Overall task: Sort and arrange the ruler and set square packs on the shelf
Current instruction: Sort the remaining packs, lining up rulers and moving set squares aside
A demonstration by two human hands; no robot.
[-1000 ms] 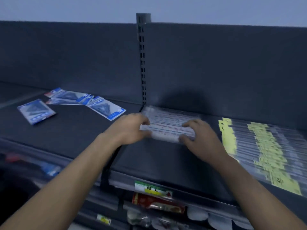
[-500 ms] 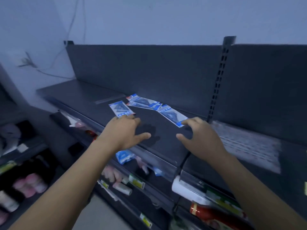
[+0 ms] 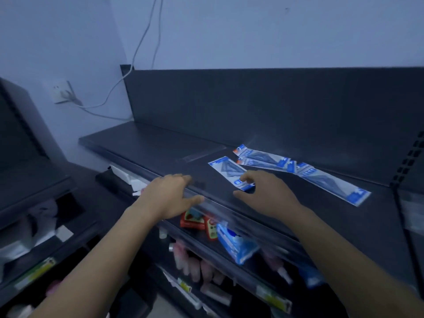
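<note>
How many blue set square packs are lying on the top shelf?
4. The near pack lies at the right hand's fingertips; the two overlapping packs lie behind it; the long pack lies farther right. Others may hide beneath.

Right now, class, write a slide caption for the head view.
Right hand at the near end of a blue set square pack on the dark shelf; left hand over its front edge.
</note>
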